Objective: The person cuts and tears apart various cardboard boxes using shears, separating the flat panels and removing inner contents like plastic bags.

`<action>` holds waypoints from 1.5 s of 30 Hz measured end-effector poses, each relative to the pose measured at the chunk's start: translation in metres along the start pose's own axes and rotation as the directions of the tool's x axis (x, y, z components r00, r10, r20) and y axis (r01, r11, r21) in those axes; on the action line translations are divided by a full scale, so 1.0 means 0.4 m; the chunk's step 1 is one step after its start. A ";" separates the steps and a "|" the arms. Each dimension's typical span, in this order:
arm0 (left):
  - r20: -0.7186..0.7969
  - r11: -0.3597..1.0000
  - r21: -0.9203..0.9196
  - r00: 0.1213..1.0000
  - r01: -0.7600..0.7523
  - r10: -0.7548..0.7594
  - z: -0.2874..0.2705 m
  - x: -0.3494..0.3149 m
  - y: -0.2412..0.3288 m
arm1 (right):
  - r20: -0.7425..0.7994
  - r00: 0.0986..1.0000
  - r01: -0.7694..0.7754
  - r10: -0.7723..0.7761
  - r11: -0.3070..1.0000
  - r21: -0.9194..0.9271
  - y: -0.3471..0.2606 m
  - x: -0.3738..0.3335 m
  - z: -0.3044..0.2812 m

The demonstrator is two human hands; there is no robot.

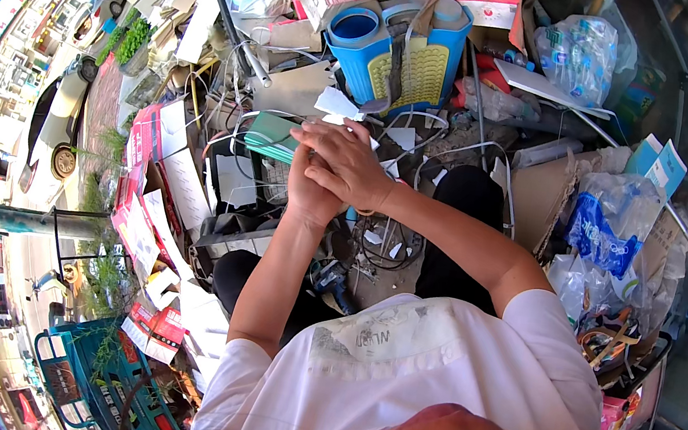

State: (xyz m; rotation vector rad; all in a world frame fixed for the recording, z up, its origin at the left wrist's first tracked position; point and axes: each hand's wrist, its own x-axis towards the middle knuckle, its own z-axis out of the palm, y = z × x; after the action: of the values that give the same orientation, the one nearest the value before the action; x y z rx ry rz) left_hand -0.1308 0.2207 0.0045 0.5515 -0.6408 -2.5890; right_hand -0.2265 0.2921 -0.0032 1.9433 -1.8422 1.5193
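My left hand (312, 196) and my right hand (355, 164) are pressed together in front of me, above the cluttered ground. The right hand lies over the left, its fingers closed across it. Whatever is between them, if anything, is hidden. Just beyond the fingertips is a torn piece of white paper (338, 103). A green, flat, layered item (272, 136) sits immediately left of the fingers; I cannot tell whether they touch it. Below the hands, a dark power drill (334, 283) lies near my knees among cables and paper scraps.
A blue and yellow plastic container (420, 62) stands ahead. Flattened cartons (171, 154) crowd the left side. Bags of plastic bottles (576, 58) and wrappers (614, 224) fill the right. A metal pole (224, 6) slants in at upper left, and loose wires cross the ground.
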 end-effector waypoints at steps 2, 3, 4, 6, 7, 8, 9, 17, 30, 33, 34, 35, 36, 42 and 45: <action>0.181 0.989 -0.021 0.974 0.145 -0.139 0.014 -0.016 0.029 | 0.042 0.997 -0.053 0.064 0.971 -0.231 0.112 -0.012 0.007; 0.150 0.987 0.108 0.980 0.115 -0.131 0.009 -0.030 0.053 | 0.106 0.980 -0.145 0.170 0.967 -0.208 0.151 -0.008 -0.005; 0.126 0.967 0.238 0.984 0.094 -0.126 0.010 -0.037 0.080 | 0.024 0.981 -0.185 0.191 0.970 -0.155 0.211 0.002 -0.024; 0.018 0.888 0.457 0.998 0.051 -0.066 -0.021 -0.038 0.125 | -0.095 0.966 -0.258 0.240 0.908 -0.329 0.362 0.026 -0.084; -0.034 0.874 0.484 0.999 0.035 -0.021 -0.071 -0.037 0.156 | -0.119 0.943 -0.332 0.311 0.893 -0.303 0.408 0.061 -0.132; -0.081 0.859 0.512 0.997 0.023 0.021 -0.132 -0.029 0.185 | -0.187 0.936 -0.351 0.298 0.829 -0.436 0.462 0.092 -0.189; -0.144 0.872 0.489 0.988 0.014 0.065 -0.189 -0.019 0.211 | -0.226 0.951 -0.302 0.209 0.777 -0.552 0.540 0.121 -0.264; -0.440 0.945 0.312 0.867 -0.098 0.235 -0.401 0.002 0.291 | -0.645 0.731 -0.679 0.224 0.138 -0.721 0.839 0.398 -0.883; -0.537 0.922 0.376 0.790 -0.091 0.297 -0.425 -0.017 0.323 | -0.662 0.642 -0.678 0.387 -0.117 -0.726 0.957 0.478 -0.986; -0.556 0.916 0.383 0.761 -0.122 0.334 -0.424 -0.023 0.326 | -0.765 0.476 -0.824 0.435 -0.083 -0.560 0.952 0.487 -0.981; -0.569 0.916 0.382 0.750 -0.121 0.337 -0.422 -0.022 0.327 | -0.786 0.398 -0.862 0.473 -0.100 -0.497 0.958 0.486 -0.972; -0.579 0.915 0.383 0.739 -0.125 0.343 -0.420 -0.026 0.327 | -0.799 0.318 -0.893 0.511 -0.121 -0.433 0.966 0.485 -0.959; -0.590 0.914 0.384 0.727 -0.128 0.350 -0.418 -0.033 0.328 | -0.803 0.235 -0.918 0.547 -0.146 -0.368 0.978 0.489 -0.940; -0.543 0.915 0.378 0.767 -0.141 0.342 -0.404 -0.031 0.337 | -0.387 0.247 -0.937 0.888 0.320 0.139 1.109 0.402 -0.969; -0.532 0.914 0.371 0.769 -0.164 0.354 -0.407 -0.042 0.342 | -0.168 0.251 -0.910 0.953 0.291 0.294 1.104 0.367 -0.942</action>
State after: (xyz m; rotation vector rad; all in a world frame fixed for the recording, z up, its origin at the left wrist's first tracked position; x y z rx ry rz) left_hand -0.0009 0.0619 -0.0537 1.2138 -0.8219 -1.8974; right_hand -0.8234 0.2982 0.0432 0.2481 -2.9509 2.0053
